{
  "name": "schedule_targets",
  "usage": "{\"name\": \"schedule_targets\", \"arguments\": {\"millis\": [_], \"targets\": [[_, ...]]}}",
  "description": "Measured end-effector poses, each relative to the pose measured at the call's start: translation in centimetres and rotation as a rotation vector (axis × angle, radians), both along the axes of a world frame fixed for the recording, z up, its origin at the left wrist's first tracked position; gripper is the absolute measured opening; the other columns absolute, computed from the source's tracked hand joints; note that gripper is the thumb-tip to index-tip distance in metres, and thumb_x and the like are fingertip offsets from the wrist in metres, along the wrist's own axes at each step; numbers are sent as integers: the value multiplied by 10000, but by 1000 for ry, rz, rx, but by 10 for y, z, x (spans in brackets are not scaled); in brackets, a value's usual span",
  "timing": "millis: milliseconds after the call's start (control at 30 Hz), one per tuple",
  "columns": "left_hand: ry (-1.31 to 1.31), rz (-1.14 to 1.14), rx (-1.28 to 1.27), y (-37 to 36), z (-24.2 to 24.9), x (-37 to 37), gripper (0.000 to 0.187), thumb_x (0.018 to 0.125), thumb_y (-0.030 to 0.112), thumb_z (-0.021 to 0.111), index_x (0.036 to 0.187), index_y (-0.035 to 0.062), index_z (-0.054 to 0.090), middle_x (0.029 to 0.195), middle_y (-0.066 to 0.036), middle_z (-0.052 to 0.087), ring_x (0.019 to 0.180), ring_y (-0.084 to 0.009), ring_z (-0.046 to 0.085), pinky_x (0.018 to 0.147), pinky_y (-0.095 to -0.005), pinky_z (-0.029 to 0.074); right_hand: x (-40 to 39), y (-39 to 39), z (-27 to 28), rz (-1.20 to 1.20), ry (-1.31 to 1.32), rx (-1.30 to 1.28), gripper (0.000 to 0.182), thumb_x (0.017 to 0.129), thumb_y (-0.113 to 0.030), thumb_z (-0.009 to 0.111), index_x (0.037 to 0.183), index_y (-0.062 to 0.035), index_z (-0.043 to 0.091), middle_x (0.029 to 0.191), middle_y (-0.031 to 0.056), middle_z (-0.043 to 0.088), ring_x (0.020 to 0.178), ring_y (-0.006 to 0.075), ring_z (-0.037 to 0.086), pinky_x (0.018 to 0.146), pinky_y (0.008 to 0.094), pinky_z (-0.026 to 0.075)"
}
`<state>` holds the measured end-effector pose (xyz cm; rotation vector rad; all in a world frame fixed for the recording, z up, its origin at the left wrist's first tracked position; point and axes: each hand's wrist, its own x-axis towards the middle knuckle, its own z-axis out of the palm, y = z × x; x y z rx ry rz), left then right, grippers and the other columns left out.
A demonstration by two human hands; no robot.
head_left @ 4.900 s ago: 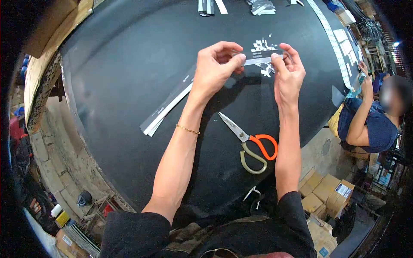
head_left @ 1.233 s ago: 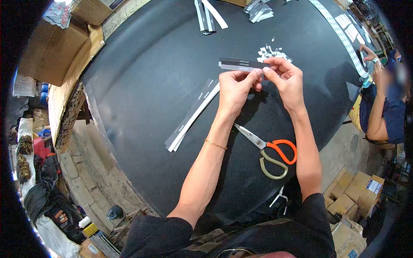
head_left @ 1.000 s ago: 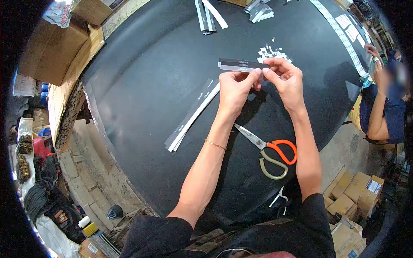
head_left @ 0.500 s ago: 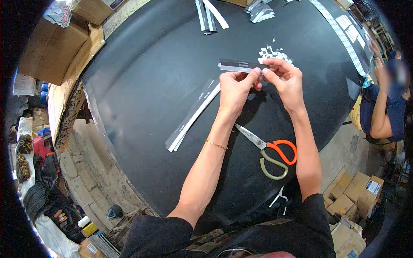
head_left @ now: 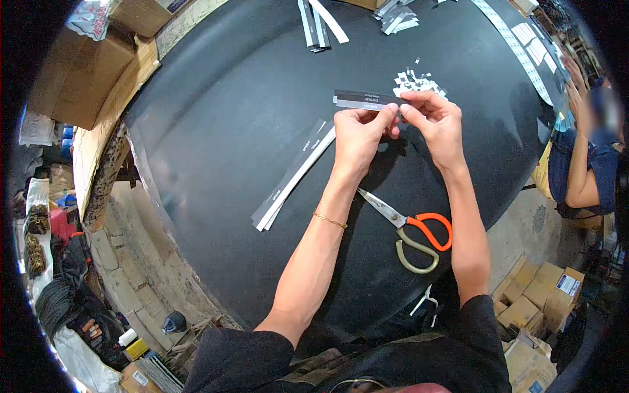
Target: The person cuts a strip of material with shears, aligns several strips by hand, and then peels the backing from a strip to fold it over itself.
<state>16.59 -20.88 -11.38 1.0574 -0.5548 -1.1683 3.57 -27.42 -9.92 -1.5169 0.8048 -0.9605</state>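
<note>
Between my two hands is a short stack of black and grey printed label strips [head_left: 359, 100]. My left hand [head_left: 359, 134] pinches the strips between thumb and fingers from below. At their right end, my right hand [head_left: 438, 126] is closed with its thumb and fingertips on the strips. Below my hands on the black table [head_left: 216, 131] lie scissors [head_left: 409, 226], one handle orange and one olive, blades toward the upper left. Left of my left forearm rest longer label strips [head_left: 291, 177], black and white. Small white cut pieces [head_left: 414, 84] are heaped just beyond my right hand.
More strips [head_left: 318, 26] and a pile of cut labels [head_left: 398, 16] lie at the far side. A long white printed tape [head_left: 514, 49] runs along the right. Another person [head_left: 583, 150] is at the right edge. Cardboard boxes [head_left: 537, 298] stand on the floor at right.
My hands and the strips between them have hardly moved. The other person's hands at the right edge have shifted slightly.
</note>
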Motion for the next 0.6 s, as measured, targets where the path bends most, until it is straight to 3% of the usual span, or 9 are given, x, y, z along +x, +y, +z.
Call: {"name": "schedule_targets", "arguments": {"millis": [433, 600], "targets": [[-31, 16, -24, 0, 2, -1, 148, 844, 115, 659, 777, -17, 662, 697, -53, 632, 555, -107, 568, 515, -223, 430, 1, -1, -3, 13, -19, 2, 180, 802, 4, 674, 982, 10, 665, 843, 25, 639, 761, 71, 585, 698, 209, 476], [-27, 39, -5, 0, 1, -2, 155, 830, 121, 676, 769, -21, 662, 695, -59, 631, 556, -111, 568, 518, -227, 432, -10, -2, 13, 24, 84, -12, 255, 833, -52, 658, 1083, -7, 630, 830, 18, 629, 781, 83, 584, 714, 219, 469]]}}
